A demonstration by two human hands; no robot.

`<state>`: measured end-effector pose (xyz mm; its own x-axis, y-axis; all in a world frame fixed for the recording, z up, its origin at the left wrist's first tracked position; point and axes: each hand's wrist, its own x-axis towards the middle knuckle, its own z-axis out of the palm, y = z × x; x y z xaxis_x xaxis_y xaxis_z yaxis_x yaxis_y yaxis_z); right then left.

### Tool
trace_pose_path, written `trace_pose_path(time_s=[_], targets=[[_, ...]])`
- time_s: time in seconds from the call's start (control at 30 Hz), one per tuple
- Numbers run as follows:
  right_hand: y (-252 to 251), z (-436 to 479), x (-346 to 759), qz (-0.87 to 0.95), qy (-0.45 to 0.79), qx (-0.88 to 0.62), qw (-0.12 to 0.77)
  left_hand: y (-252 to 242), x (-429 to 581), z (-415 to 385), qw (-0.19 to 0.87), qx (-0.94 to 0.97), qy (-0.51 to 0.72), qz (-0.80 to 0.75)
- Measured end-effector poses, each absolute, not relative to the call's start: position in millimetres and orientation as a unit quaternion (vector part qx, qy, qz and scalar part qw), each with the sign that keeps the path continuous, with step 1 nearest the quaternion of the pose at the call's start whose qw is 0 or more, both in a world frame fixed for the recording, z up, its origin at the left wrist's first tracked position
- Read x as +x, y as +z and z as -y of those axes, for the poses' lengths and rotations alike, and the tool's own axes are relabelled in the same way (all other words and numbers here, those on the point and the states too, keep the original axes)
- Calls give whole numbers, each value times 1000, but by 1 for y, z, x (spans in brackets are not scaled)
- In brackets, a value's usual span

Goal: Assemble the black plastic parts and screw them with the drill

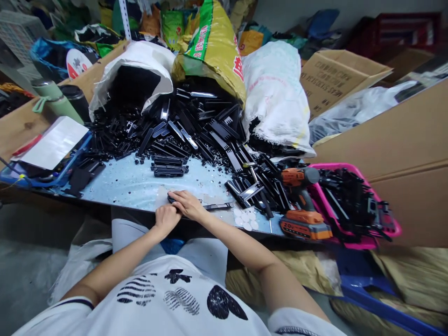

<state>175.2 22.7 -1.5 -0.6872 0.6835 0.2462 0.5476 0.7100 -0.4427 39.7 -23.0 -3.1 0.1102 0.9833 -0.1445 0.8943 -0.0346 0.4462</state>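
Both my hands meet at the near edge of the light blue table [140, 184]. My right hand [188, 204] lies over a long black plastic part [213, 205] with its fingers pressed down on the part's left end. My left hand [166, 218] is curled into a loose fist right beside it, touching the same end. The part stretches to the right along the table edge. What the left fingers pinch is hidden.
A big heap of black plastic parts [196, 126] spills from white sacks [276, 93] across the table's back. An orange cordless drill [301, 205] stands at the right beside a pink basket [353, 240] of parts. Cardboard boxes [395, 140] rise at right, green flasks [56, 100] at left.
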Motion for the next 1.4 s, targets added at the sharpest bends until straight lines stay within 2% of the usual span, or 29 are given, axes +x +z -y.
trace_pose_path(time_s=[0.1, 0.23, 0.33, 0.43, 0.5, 0.6, 0.87, 0.97, 1.1, 1.17, 1.3, 1.4], targets=[[1, -23, 174, 903, 145, -366, 173, -6, 35, 25, 163, 730, 90, -658], [5, -12, 179, 889, 129, -389, 203, -4, 35, 23, 197, 732, 114, -643], [-1, 10, 185, 849, 73, -467, 238, 2, 31, 10, 189, 746, 239, -592], [-18, 29, 186, 814, 40, -541, 208, 6, 34, -7, 189, 794, 340, -466], [-30, 34, 184, 816, 38, -551, 171, 4, 42, -17, 219, 834, 320, -392], [-42, 30, 184, 828, 18, -542, 145, -7, 52, -25, 247, 865, 242, -364], [-38, 13, 205, 879, -69, -432, 188, -17, 45, -29, 216, 891, 213, -339], [-24, 17, 236, 896, -63, -400, 183, -12, 42, -23, 163, 915, 188, -317], [-16, 14, 285, 869, -78, -467, 144, -9, 41, -20, 22, 938, 124, -322], [-17, 8, 298, 873, -84, -466, 120, -10, 41, -26, -10, 940, 106, -325], [-8, -1, 296, 897, -56, -421, 123, -5, 38, -42, -4, 934, 138, -328], [24, 5, 286, 916, -7, -370, 156, 14, 28, -38, 19, 920, 209, -332]])
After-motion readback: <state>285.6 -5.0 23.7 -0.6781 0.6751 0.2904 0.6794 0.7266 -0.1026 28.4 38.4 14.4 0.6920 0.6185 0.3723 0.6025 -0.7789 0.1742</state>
